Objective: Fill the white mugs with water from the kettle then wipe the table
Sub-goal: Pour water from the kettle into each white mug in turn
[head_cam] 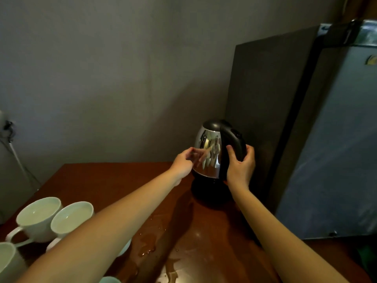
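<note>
Gripping kettle (pixel 208 144) handle in right hand (pixel 240 166), centre-right of frame; left hand (pixel 182 163) relaxed, fingers touching steel body. Risks: hot metal scalds fingers; puddle (pixel 149 242), lower centre, spreads toward 2 full mugs (pixel 38 217), lower left.

Bare left hand (pixel 182 164) and bare right hand (pixel 241 167), on bare, slender forearms (pixel 122 213).

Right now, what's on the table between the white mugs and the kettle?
Head view: spilled water, puddles and drops, on the wooden table between white mugs and kettle; the left forearm stretches across above it.
</note>
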Available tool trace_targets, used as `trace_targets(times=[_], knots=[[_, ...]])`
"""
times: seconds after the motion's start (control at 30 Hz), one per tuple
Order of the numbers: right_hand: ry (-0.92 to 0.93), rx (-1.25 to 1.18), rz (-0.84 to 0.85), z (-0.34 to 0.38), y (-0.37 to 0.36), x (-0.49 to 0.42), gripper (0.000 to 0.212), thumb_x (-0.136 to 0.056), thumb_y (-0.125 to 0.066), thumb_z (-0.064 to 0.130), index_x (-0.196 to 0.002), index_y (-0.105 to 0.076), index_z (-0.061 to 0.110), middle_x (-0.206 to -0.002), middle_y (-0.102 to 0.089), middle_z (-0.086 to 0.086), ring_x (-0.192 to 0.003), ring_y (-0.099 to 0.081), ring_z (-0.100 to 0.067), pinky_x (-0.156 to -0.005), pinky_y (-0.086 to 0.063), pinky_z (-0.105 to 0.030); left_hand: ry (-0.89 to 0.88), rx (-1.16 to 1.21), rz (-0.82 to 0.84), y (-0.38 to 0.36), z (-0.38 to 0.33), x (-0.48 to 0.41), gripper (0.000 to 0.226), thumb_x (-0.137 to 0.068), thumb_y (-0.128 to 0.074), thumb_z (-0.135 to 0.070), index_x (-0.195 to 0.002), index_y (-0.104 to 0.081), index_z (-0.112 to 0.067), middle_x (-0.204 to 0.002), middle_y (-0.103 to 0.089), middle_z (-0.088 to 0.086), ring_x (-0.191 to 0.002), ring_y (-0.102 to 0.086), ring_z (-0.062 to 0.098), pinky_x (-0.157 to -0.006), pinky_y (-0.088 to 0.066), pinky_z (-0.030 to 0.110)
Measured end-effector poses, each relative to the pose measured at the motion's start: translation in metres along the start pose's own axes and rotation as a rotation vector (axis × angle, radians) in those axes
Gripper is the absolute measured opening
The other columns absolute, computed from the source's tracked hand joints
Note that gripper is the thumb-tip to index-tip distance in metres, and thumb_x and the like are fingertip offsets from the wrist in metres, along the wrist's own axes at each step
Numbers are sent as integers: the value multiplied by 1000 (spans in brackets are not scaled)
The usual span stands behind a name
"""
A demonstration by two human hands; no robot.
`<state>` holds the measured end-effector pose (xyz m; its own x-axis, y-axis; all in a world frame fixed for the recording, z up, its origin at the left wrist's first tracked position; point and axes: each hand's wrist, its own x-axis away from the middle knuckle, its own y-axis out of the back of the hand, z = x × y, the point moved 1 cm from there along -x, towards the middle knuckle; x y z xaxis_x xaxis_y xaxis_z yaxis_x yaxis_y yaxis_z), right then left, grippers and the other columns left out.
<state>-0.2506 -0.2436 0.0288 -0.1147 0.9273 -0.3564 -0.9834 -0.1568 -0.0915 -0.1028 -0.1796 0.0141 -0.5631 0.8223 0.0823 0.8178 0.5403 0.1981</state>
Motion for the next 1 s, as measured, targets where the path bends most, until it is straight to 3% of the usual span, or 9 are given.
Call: trace_targets(times=[0.3,0.57,0.77,1.0], knots=[[34,64,-1,-42,0,-4,20,-87,-62,27,-104,-51,24,-93,-58,11,-89,-58,-3,-76,-48,-21,48,-28,30,-7,39,-20,66,-93,-35,11,-149,-22,-20,-150,-35,3,-139,-31,24,-110,-30,41],[37,113,-17,-54,4,2,23,-89,-59,25,-108,-52,14,-88,-54,15,-81,-53,6,-65,-39,-8,39,-69,55,-9,52,-21,69,-91,-34,11,-149,-22,-23,-150,-36,2,-137,-35,25,-110,-35,48],[38,140,-22,-57,4,2,27,-90,-58,26,-113,-51,13,-91,-52,16,-85,-52,5,-71,-40,-10,36,-62,58,-10,54,-21,74,-88,-32,16,-150,-19,-23,-153,-30,5,-139,-31,25,-112,-33,45],[40,152,-10,-60,9,5,25,-90,-58,25,-111,-51,13,-89,-52,16,-83,-51,5,-67,-39,-10,23,-50,58,-14,58,-17,73,-90,-33,14,-150,-18,-23,-153,-29,4,-139,-32,24,-109,-38,40]])
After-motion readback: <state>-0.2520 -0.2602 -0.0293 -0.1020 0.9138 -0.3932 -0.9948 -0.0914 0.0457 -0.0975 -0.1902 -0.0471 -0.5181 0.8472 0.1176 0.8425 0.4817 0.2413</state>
